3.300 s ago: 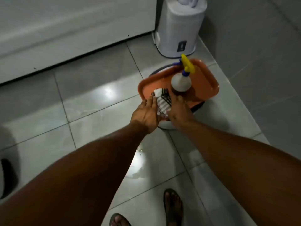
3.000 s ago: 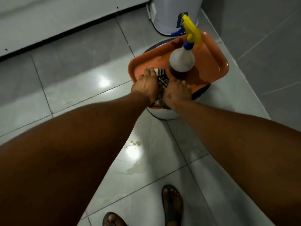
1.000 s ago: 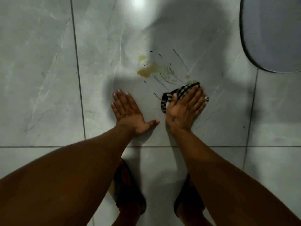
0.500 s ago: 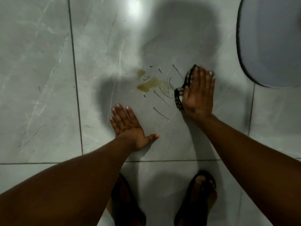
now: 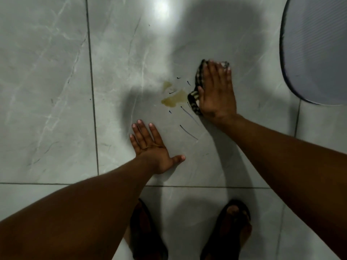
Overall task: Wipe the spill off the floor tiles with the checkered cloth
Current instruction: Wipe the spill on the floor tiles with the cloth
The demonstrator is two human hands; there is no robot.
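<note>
a: right hand (image 5: 216, 94)?
b: flat, palm down, fingers together, pressing the black-and-white checkered cloth (image 5: 195, 100) onto the glossy grey marbled floor tiles (image 5: 56, 91). the cloth shows only along the hand's left edge and past the fingertips.

a: the spill?
b: a yellowish-brown puddle (image 5: 174, 99) on the same tile, with a smaller patch just above it. the cloth's left edge sits right beside the puddle; i cannot tell whether they touch. thin dark streaks (image 5: 188, 132) lie around the puddle and below it.

a: left hand (image 5: 152, 147)?
b: holding nothing, spread wide, palm flat on the tile, thumb out to the right, below and left of the puddle.

a: surroundings?
b: two feet in dark sandals (image 5: 231, 229) at the bottom edge; a rounded grey ribbed object (image 5: 315, 53) at the upper right, well apart from the cloth.
</note>
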